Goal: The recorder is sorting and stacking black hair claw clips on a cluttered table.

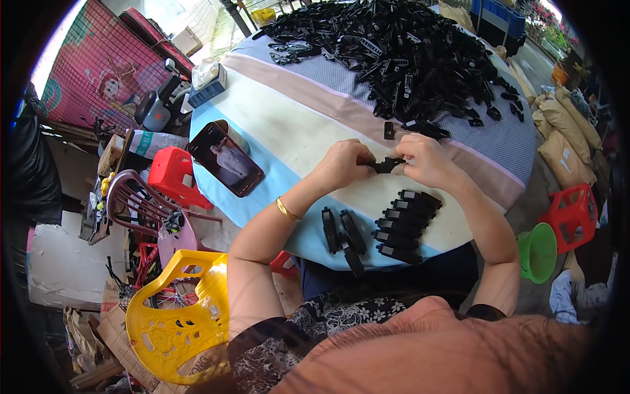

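My left hand [344, 165] and my right hand [430, 161] meet above the striped tablecloth [289, 141]. Between them they pinch a small black plastic part [385, 167], its exact kind hard to make out behind the fingers. Closer to me, several similar long black parts [405, 223] lie side by side in a neat row. Left of that row is a loose group of black parts [343, 238] at the near edge. A large heap of black plastic parts [407, 59] covers the far side, and one small black piece [389, 130] lies just beyond my hands.
A phone [226, 159] showing a picture leans on a stand at the left, with a tissue box [207, 87] behind it. Around the table are a yellow chair [180, 322], a red stool [176, 176], a green bucket [538, 253] and tan sacks [566, 154].
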`<state>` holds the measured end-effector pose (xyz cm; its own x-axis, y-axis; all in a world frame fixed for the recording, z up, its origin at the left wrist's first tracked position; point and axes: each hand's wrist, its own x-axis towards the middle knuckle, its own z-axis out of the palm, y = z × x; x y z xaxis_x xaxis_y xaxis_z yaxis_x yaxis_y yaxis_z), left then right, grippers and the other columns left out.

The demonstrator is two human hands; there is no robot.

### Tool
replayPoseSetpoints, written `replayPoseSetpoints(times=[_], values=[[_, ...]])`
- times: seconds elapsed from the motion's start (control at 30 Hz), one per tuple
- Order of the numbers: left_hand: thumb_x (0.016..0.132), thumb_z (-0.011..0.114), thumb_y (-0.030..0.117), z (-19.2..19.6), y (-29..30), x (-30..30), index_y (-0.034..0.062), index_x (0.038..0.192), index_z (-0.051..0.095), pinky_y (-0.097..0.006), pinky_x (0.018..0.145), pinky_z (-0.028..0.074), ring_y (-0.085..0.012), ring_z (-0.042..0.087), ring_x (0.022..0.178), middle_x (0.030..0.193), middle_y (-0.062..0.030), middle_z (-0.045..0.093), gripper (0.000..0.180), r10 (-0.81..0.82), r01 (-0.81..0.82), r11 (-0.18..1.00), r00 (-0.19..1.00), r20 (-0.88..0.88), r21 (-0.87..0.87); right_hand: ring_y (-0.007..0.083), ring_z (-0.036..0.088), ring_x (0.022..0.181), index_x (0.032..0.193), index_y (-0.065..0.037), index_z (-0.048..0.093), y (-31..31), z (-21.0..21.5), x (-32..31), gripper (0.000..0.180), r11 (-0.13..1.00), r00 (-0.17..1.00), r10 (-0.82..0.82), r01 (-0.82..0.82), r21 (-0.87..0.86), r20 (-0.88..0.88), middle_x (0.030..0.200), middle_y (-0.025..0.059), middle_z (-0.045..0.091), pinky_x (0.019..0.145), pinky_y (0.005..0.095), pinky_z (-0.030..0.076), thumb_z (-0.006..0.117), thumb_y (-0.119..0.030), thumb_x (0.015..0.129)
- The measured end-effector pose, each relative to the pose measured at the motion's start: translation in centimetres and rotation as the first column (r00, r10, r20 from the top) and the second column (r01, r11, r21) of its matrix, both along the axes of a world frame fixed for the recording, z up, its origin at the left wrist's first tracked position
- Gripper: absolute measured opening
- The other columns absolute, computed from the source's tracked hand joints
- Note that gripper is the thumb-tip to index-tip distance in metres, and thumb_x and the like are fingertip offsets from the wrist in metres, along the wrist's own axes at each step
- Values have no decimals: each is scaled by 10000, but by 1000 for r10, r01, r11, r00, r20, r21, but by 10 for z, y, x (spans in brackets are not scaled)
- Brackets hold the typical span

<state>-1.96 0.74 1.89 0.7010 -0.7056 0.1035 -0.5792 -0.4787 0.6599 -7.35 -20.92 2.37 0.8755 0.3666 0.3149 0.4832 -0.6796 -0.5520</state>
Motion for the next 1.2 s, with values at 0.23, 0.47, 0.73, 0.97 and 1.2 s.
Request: replayPoseSetpoints(times=[0.23, 0.47, 0.73, 0.97, 1.2], values=[[642, 699, 77, -4, -2, -2, -20, 843, 667, -320, 667, 497, -245, 622, 704, 793, -133, 616, 226, 27, -25, 999, 999, 47, -34, 277, 564, 753, 767, -3, 630, -2, 1, -1, 150, 996, 999, 14, -11, -92, 38, 754, 100, 576, 646, 372, 454, 647, -18, 619], [645, 710, 65, -4, -7, 1, -18, 824, 663, -304, 633, 482, -214, 590, 656, 757, -105, 588, 203, -45, 44, 999, 998, -43, -32, 293, 571, 777, 807, 6, 643, 6, -4, 4, 204, 995, 994, 97, -97, 2, -50, 775, 144, 593, 671, 372, 454, 596, 20, 609], [709, 733, 183, -2, -17, -12, 18, 844, 673, -321, 636, 476, -230, 575, 677, 777, -108, 583, 222, -437, 435, 891, 899, 14, -130, 263, 560, 842, 975, -15, 639, -69, -1, 24, 288, 938, 936, -321, 335, -92, 145, 832, 125, 619, 771, 340, 451, 637, -10, 687], [716, 679, 90, -4, -49, 15, 36, 949, 647, -340, 683, 464, -253, 561, 761, 847, -113, 569, 241, 15, 54, 980, 940, 340, -190, 189, 576, 701, 1004, 16, 631, -68, -4, 32, 335, 958, 945, -281, 287, 16, -171, 820, 109, 632, 673, 285, 476, 698, -18, 678], [655, 667, 142, -15, -101, 50, 74, 854, 689, -353, 807, 450, -301, 507, 908, 922, -99, 577, 211, 11, -60, 996, 822, 569, 69, 162, 570, 653, 946, 39, 637, -84, 1, 27, 328, 960, 957, -267, 253, -117, -116, 774, 125, 634, 628, 267, 470, 694, 27, 623]])
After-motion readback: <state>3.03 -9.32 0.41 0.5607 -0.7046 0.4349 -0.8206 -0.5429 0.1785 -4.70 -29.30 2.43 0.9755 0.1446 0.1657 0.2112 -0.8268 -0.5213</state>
